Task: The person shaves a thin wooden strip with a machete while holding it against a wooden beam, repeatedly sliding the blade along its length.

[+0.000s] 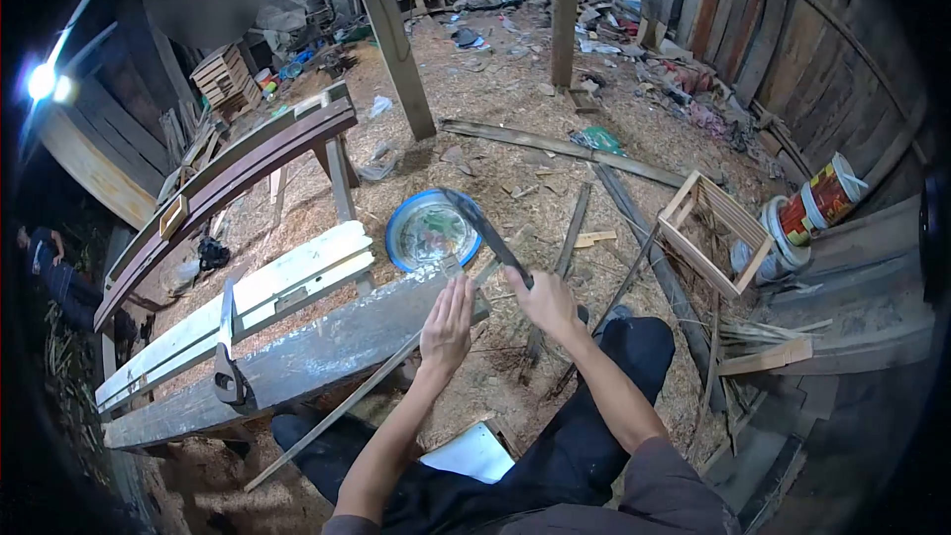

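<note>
My right hand [545,307] is wrapped around the grip of a dark, long-bladed machete [480,223]. Its blade points up and to the left, over the sawdust beside the bench. My left hand [448,329] holds a thin wooden strip [342,408] against the right end of a worn grey plank [327,352], fingers straight and close together. The strip runs slantwise from beside my left knee, under that hand, and out past the plank's end. Its contact with the machete is unclear. A handsaw [228,347] lies across the plank to the left.
A blue-rimmed basin [394,248] stands just beyond the plank. White boards [238,312] lie alongside it. A slatted wooden frame [728,238] and stacked buckets [822,198] stand at right. Posts [396,59] rise ahead. Another person [54,263] is at far left.
</note>
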`<state>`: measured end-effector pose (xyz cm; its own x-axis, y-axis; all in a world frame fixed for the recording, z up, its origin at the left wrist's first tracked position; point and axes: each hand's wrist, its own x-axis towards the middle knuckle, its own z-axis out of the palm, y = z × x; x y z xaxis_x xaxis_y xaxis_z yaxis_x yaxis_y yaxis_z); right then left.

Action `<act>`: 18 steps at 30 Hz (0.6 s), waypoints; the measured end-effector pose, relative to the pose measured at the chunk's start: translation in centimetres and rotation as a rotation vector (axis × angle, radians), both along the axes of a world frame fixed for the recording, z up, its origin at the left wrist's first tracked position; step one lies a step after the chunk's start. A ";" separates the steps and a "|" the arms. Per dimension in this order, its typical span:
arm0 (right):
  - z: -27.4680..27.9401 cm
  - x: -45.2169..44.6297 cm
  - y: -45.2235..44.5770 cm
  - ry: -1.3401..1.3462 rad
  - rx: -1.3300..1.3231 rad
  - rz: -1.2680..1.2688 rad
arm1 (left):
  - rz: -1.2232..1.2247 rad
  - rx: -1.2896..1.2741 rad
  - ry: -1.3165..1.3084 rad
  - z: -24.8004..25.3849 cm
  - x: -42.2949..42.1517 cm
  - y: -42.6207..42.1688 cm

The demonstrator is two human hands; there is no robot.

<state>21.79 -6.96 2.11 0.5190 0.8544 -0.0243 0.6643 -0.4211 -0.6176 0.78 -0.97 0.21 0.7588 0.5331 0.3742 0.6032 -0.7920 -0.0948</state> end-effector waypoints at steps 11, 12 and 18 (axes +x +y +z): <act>0.7 -0.4 -0.4 -0.071 -0.048 0.065 | 0.035 0.042 0.050 -0.6 -0.1 0.1; 0.5 -0.6 -0.9 -0.079 -0.045 0.069 | 0.014 0.040 0.041 -0.4 0.0 0.2; 2.1 0.4 -3.1 -0.041 -0.111 0.152 | 0.045 0.022 -0.019 -0.6 0.6 0.2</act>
<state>22.16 -10.07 4.23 0.3867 0.9164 -0.1038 0.7492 -0.3777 -0.5441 1.36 -0.78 -0.38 0.7269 0.5582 0.4001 0.6401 -0.7618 -0.1001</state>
